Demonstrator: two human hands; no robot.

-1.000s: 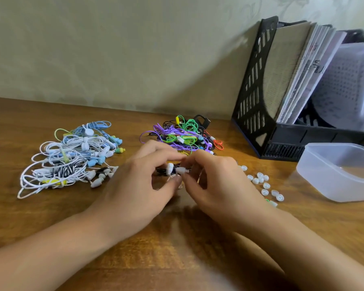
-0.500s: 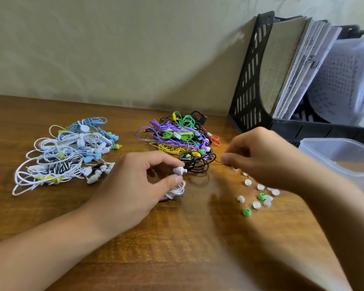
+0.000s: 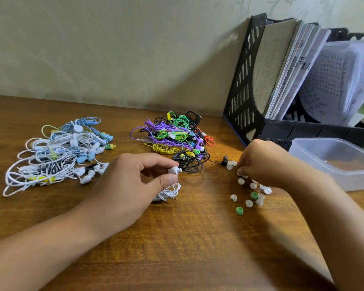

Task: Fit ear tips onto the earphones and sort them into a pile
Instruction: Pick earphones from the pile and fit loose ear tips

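Earphones in two tangled piles, white-and-blue [image 3: 57,152] and multicoloured [image 3: 172,135], lie on a brown wooden table [image 3: 177,248]. Left hand [image 3: 130,185] pinches a white earbud [image 3: 174,170]; right hand [image 3: 265,162], fingers curled, reaches among scattered white and green silicone ear tips [image 3: 249,198], grasp unclear.

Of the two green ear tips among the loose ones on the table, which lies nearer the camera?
The green ear tip at the cluster's near edge, lying apart; the other green tip sits farther back among white tips.
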